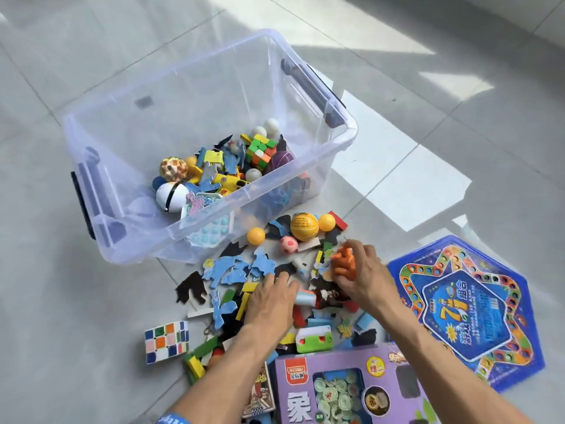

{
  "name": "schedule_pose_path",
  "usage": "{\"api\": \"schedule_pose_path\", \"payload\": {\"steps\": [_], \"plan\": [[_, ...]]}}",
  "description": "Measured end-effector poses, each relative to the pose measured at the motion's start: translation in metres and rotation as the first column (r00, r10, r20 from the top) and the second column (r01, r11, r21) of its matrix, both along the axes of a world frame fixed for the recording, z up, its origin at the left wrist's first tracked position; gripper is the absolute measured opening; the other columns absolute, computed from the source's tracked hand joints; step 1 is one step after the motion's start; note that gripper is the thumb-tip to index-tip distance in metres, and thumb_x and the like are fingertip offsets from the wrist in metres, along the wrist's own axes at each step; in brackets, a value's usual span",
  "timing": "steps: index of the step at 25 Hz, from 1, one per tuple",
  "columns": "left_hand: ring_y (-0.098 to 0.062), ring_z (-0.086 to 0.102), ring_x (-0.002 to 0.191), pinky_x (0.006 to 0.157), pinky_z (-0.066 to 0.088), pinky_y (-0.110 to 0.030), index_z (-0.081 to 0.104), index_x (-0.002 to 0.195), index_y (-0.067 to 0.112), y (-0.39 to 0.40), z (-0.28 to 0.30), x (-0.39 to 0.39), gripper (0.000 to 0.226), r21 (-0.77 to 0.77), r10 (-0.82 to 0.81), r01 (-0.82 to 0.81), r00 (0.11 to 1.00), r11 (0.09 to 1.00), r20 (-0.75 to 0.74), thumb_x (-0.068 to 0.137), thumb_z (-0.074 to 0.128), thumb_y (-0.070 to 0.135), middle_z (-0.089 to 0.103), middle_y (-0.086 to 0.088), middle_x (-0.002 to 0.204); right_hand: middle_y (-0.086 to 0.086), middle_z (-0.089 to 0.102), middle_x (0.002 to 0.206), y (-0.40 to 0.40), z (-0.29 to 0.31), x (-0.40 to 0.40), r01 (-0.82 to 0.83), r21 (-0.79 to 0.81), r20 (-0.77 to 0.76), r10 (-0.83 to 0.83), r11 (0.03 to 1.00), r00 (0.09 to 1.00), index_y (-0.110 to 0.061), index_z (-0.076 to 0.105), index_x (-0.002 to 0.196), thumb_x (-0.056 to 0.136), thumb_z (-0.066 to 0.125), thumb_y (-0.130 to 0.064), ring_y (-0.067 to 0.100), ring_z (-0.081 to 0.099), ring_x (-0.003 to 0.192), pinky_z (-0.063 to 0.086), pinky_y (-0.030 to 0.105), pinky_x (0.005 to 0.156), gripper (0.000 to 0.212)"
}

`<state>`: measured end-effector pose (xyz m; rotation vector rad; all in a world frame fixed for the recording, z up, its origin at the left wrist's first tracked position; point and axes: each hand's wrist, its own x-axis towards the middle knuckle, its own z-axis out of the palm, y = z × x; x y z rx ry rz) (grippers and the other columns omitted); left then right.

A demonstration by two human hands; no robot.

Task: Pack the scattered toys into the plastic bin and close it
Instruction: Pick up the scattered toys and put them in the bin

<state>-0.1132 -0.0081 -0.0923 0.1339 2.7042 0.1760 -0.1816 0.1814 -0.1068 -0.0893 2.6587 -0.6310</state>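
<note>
Pale grey floor tiles [458, 87] carry everything, with bright sun patches to the right. Biggest on them is the clear plastic bin [305, 166], lidless and tilted toward the person, its low corner already heaped with balls, a puzzle cube and foam pieces. No lid is in view. Next in size come the blue hexagonal game board [477, 313] at the right and the purple chess box [345, 390] at the bottom edge, both lying flat outside the bin. Between them and the bin spreads the toy pile [244, 270]: blue and black foam cut-outs, wooden blocks, a yellow ball, a pink ball and small orange balls just beside the bin wall. The left hand [272, 301] lies palm down on the pile with fingers straight, gripping nothing. The right hand [363, 276] curls its fingers round an orange toy [344, 264] at the pile's right side. Judging from this, the step is gathering loose pieces; it would go best to sweep the flat foam bits together under the left palm, scoop with both hands, and tip them over the near, lowered wall. Round balls may roll off, so they are better lifted singly, and the flat boxes left until last.
</note>
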Motion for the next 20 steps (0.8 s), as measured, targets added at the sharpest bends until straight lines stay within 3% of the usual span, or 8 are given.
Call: {"api": "schedule_pose_path", "payload": {"steps": [3,5,8,11,14,16,18,20], "plan": [[-0.016,0.055,0.094,0.071,0.040,-0.024,0.055,0.116,0.022,-0.005,0.014,0.019,0.023,0.250,0.286,-0.266,0.957,0.931,-0.047,0.094,0.053,0.021,0.061,0.003,0.103,-0.002,0.069,0.093,-0.014,0.041,0.014,0.249,-0.337,-0.031,-0.275,0.908,0.961,-0.031,0.051,0.116,0.087,0.062,-0.027,0.016,0.066,0.075,0.055,0.036,0.063,0.031],[-0.006,0.053,0.067,0.054,0.034,-0.017,0.058,0.096,0.025,-0.001,0.050,0.025,0.014,0.499,0.557,-0.486,0.830,0.718,0.007,0.095,0.054,0.038,0.060,0.007,0.076,0.001,0.070,0.079,-0.038,0.091,0.008,0.273,-0.593,-0.019,-0.352,0.758,0.936,-0.026,0.057,0.108,0.089,0.061,-0.015,0.016,0.068,0.062,0.053,0.033,0.052,0.023],[-0.002,0.051,0.053,0.045,0.033,-0.015,0.054,0.080,0.026,0.005,0.130,0.013,0.020,0.770,0.734,-0.466,0.679,0.437,-0.006,0.093,0.059,0.042,0.050,0.008,0.057,0.011,0.070,0.100,-0.088,0.178,-0.034,0.147,-0.856,-0.004,-0.292,0.495,0.957,-0.018,0.056,0.118,0.091,0.063,-0.011,0.020,0.071,0.072,0.055,0.031,0.056,0.028],[-0.005,0.061,0.065,0.057,0.048,-0.022,0.063,0.097,0.021,-0.017,0.196,-0.042,0.022,0.893,0.840,-0.303,0.525,0.333,-0.135,0.092,0.061,0.042,0.065,0.005,0.075,0.008,0.057,0.136,-0.105,0.222,-0.070,0.080,-0.843,-0.080,-0.272,0.532,0.959,-0.021,0.037,0.145,0.092,0.065,-0.035,0.013,0.068,0.100,0.059,0.037,0.080,0.062],[-0.013,0.060,0.104,0.087,0.051,-0.035,0.051,0.133,0.016,-0.053,0.227,-0.088,0.053,0.894,0.903,-0.251,0.322,0.372,-0.285,0.088,0.059,0.042,0.061,0.000,0.124,0.001,0.069,0.111,-0.073,0.197,-0.052,0.089,-0.762,-0.250,-0.419,0.641,0.873,-0.024,0.057,0.123,0.094,0.059,-0.022,0.016,0.070,0.083,0.060,0.039,0.069,0.029],[-0.017,0.058,0.109,0.085,0.052,-0.034,0.050,0.134,0.013,-0.048,0.220,-0.083,0.047,0.857,0.848,-0.127,0.273,0.500,-0.454,0.089,0.059,0.023,0.057,-0.003,0.130,-0.003,0.070,0.091,-0.048,0.145,-0.017,0.152,-0.612,-0.261,-0.379,0.776,0.888,-0.023,0.063,0.104,0.092,0.058,-0.015,0.019,0.069,0.074,0.059,0.037,0.063,0.015],[-0.020,0.060,0.094,0.077,0.053,-0.032,0.061,0.117,0.009,-0.022,0.185,-0.061,0.029,0.780,0.699,0.027,0.426,0.625,-0.575,0.089,0.056,0.005,0.063,-0.004,0.111,-0.003,0.070,0.095,-0.027,0.080,0.024,0.156,-0.316,-0.146,-0.211,0.936,0.967,-0.024,0.063,0.105,0.091,0.061,-0.021,0.012,0.066,0.076,0.057,0.036,0.069,0.015],[-0.022,0.061,0.086,0.073,0.053,-0.037,0.067,0.102,0.009,0.001,0.128,-0.045,0.022,0.682,0.498,0.071,0.629,0.728,-0.597,0.087,0.054,0.001,0.066,-0.003,0.098,-0.002,0.063,0.108,-0.017,0.026,0.062,-0.041,-0.017,-0.010,0.040,0.999,0.999,-0.026,0.057,0.115,0.090,0.060,-0.033,0.015,0.064,0.087,0.053,0.036,0.070,0.027]]}}
